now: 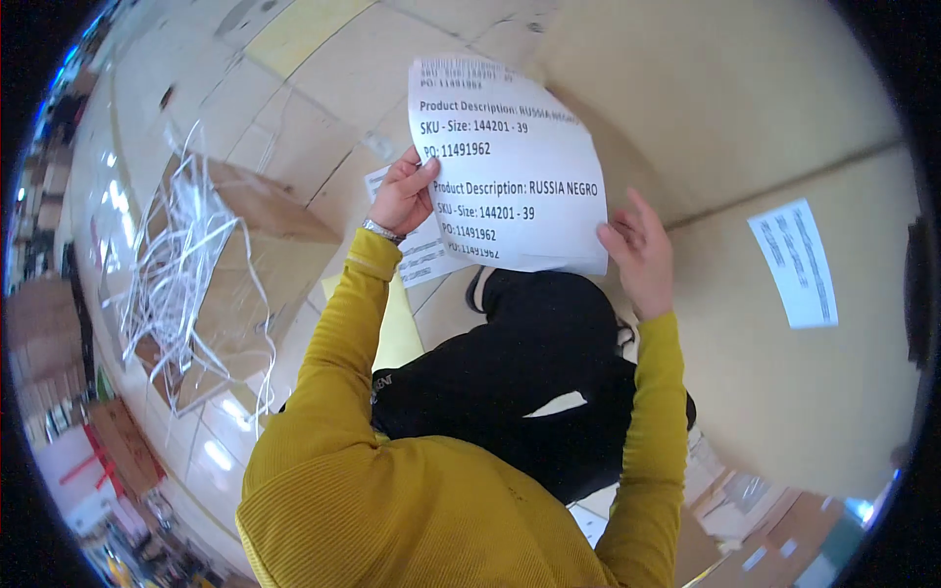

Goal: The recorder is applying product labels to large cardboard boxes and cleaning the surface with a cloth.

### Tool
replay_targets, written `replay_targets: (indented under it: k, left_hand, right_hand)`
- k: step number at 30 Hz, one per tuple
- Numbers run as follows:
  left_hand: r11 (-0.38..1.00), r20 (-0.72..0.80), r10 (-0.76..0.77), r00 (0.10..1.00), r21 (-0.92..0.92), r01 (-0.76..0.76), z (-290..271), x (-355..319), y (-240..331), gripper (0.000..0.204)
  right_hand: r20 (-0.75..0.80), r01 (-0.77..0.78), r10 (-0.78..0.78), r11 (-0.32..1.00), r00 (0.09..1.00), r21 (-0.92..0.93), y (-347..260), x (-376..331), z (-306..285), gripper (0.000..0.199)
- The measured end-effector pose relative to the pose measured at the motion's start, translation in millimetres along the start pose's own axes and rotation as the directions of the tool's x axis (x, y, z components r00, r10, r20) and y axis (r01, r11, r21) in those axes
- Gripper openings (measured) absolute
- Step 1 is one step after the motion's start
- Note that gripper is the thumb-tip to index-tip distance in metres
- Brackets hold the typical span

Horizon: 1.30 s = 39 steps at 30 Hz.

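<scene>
A white printed paper sheet (520, 171) with large black text is held up in front of me, its top and bottom edges curling. My left hand (404, 196) pinches the sheet's left edge, thumb on the front. Beside the lower right edge is my right hand (642, 253), fingers apart, the thumb tip at the paper's border. Partly hidden behind the held sheet lies another printed sheet (423, 257), low by my legs. On the large brown cardboard carton (765, 382) to the right, a white printed label (796, 265) is stuck.
At the left, an open brown carton (260, 274) has tangled white strapping (186, 265) spilling over it. Yellow paper (400, 328) lies on the tiled floor (294, 118) near my knee. More cartons (784, 529) stand at the lower right, and assorted goods (118, 490) at the lower left.
</scene>
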State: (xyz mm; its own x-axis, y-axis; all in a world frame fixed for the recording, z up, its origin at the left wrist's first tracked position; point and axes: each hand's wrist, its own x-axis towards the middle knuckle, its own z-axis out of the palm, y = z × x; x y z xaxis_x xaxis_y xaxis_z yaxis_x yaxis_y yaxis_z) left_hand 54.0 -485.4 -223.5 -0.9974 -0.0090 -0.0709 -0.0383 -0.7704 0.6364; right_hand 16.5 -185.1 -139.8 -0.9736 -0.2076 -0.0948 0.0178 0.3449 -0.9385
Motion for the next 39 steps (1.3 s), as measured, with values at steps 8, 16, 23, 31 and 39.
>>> replay_targets:
  k: [8,16,23,31,39]
  left_hand:
    - [0.992,-0.041,-0.034,0.999,0.119,0.039,60.7,20.5,11.0,0.033]
    - [0.940,-0.100,-0.125,0.987,0.306,0.150,103.4,36.8,43.7,0.034]
    - [0.887,-0.106,-0.257,0.961,0.369,0.278,121.0,25.1,55.2,0.030]
    - [0.868,-0.145,-0.241,0.960,0.411,0.280,120.7,17.1,60.3,0.032]
    - [0.915,-0.146,-0.157,0.977,0.350,0.199,108.3,17.4,64.1,0.033]
  right_hand:
    - [0.087,0.126,-0.160,0.944,0.983,0.305,-21.4,-2.2,-32.4,0.061]
    - [0.039,0.288,-0.317,0.902,0.948,0.323,-42.8,-16.8,-38.5,0.060]
    - [0.027,0.249,-0.267,0.925,0.963,0.288,-40.3,-21.6,-45.2,0.045]
    - [-0.092,0.386,-0.378,0.917,0.921,0.098,-42.3,-28.5,-40.2,0.018]
    - [-0.178,0.552,-0.548,0.834,0.818,-0.032,-41.0,-21.9,-28.0,0.017]
